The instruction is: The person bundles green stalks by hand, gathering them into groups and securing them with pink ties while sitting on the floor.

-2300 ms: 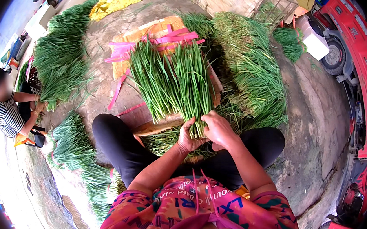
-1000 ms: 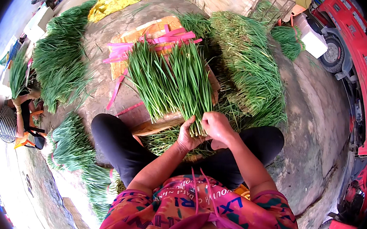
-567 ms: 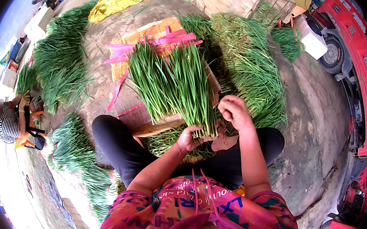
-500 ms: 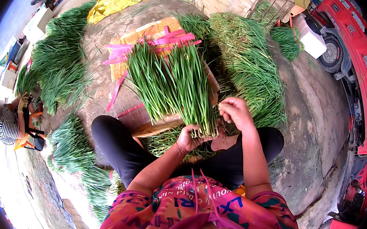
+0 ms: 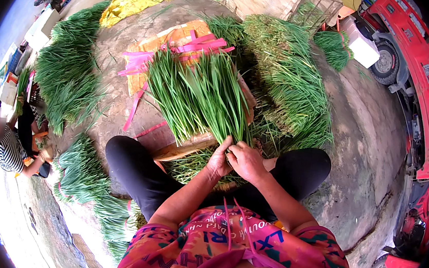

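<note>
My left hand point(image 5: 219, 158) is closed around the stem ends of a bunch of long green chives point(image 5: 218, 95). Right beside it, my right hand point(image 5: 247, 161) has its fingers pressed together on the same stem ends. The leafy tips point away from me over a low wooden board point(image 5: 193, 145). Against the held bunch on its left lies another bunch of chives point(image 5: 169, 93). Pink strips point(image 5: 202, 46) are spread beyond the leaf tips on an orange sheet point(image 5: 137, 83). The cut ends are hidden by my hands.
A large heap of chives point(image 5: 294, 79) lies to the right, another point(image 5: 69, 63) to the far left. Tied bundles point(image 5: 82, 168) sit near my left knee. A person in a striped top point(image 5: 9, 148) sits at left. A red vehicle point(image 5: 416, 76) stands at right.
My right hand has come down and left from above the stems to meet my left hand on them. At left, the other person's arms have shifted.
</note>
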A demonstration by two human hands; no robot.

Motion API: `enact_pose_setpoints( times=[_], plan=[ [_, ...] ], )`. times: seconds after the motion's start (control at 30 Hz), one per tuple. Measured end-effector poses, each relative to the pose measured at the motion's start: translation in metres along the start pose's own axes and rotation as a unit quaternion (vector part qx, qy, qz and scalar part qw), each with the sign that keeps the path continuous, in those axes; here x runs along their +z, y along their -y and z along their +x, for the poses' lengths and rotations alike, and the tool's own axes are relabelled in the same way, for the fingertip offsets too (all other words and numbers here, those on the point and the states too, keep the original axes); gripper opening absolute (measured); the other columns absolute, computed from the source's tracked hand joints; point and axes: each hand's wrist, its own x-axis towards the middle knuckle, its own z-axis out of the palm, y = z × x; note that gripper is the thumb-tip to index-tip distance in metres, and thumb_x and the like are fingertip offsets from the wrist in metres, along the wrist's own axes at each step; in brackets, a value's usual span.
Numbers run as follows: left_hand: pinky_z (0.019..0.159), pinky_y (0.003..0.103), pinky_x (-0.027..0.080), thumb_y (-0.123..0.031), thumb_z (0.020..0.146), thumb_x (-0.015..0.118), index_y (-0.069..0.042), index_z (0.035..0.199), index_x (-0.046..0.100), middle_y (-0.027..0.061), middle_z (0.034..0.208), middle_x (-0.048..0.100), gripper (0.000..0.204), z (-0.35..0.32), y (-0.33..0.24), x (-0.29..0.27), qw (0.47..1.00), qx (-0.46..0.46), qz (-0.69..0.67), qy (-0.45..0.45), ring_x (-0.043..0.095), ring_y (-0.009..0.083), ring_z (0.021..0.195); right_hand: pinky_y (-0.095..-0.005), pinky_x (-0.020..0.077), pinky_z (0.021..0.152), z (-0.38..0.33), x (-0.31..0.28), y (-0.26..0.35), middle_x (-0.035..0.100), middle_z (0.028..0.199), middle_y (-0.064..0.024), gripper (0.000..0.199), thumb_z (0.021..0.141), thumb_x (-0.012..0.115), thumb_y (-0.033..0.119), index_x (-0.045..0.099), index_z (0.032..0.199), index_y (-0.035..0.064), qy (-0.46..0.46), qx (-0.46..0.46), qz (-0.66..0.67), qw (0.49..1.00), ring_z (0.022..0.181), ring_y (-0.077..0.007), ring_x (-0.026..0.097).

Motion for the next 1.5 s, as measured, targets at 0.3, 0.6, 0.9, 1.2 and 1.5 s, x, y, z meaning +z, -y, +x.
enact_pose_setpoints(
  times=[0.3, 0.6, 0.9, 1.2, 1.5],
  plan=[
    [0.087, 0.051, 0.043, -0.036, 0.078, 0.051, -0.005, 0.112, 0.050, 0.0141, 0.107, 0.057, 0.046, -0.005, -0.003, 0.010, 0.992, -0.025, -0.085, 0.087, 0.055, 0.0293, 0.099, -0.0376, 0.0465, 0.060, 0.009, -0.025, -0.032, 0.057, 0.076, -0.0139, 0.016, 0.074, 0.058, 0.009, 0.059, 0.089, 0.0031, 0.023, 0.087, 0.036, 0.995, 0.067, -0.0307, 0.058],
    [0.092, 0.056, 0.036, -0.038, 0.077, 0.052, -0.007, 0.121, 0.043, 0.0151, 0.119, 0.050, 0.055, -0.007, -0.003, 0.009, 0.990, -0.029, -0.098, 0.096, 0.048, 0.0320, 0.109, -0.0345, 0.0478, 0.062, 0.033, -0.011, -0.034, 0.056, 0.080, -0.0129, 0.013, 0.077, 0.053, 0.003, 0.059, 0.088, 0.0009, 0.088, 0.035, -0.081, 0.992, 0.067, -0.0257, 0.057],
    [0.094, 0.057, 0.033, -0.041, 0.077, 0.051, -0.007, 0.123, 0.040, 0.0154, 0.121, 0.047, 0.059, -0.006, -0.004, 0.009, 0.984, -0.031, -0.109, 0.138, 0.045, 0.0326, 0.112, -0.0322, 0.0483, 0.065, 0.041, -0.042, -0.032, 0.058, 0.085, -0.0122, 0.011, 0.077, 0.055, 0.001, 0.056, 0.088, -0.0016, 0.104, 0.157, 0.224, 0.956, 0.073, -0.0212, 0.059],
    [0.092, 0.057, 0.034, -0.046, 0.078, 0.050, -0.008, 0.123, 0.041, 0.0156, 0.122, 0.047, 0.059, -0.009, -0.005, 0.011, 0.991, -0.032, -0.084, 0.101, 0.045, 0.0327, 0.112, -0.0335, 0.0465, 0.058, 0.036, -0.006, -0.042, 0.053, 0.074, -0.0090, 0.009, 0.074, 0.055, -0.003, 0.049, 0.069, 0.0005, 0.020, -0.003, 0.058, 0.998, 0.064, -0.0202, 0.055],
    [0.093, 0.058, 0.032, -0.044, 0.075, 0.053, -0.007, 0.123, 0.041, 0.0154, 0.118, 0.050, 0.062, -0.012, -0.009, 0.022, 0.985, -0.032, -0.092, 0.146, 0.047, 0.0332, 0.110, -0.0272, 0.0534, 0.059, 0.033, -0.039, -0.046, 0.058, 0.076, -0.0080, 0.006, 0.087, 0.047, 0.006, 0.049, 0.084, 0.0010, 0.035, 0.197, 0.504, 0.840, 0.068, -0.0160, 0.061]
  ],
)
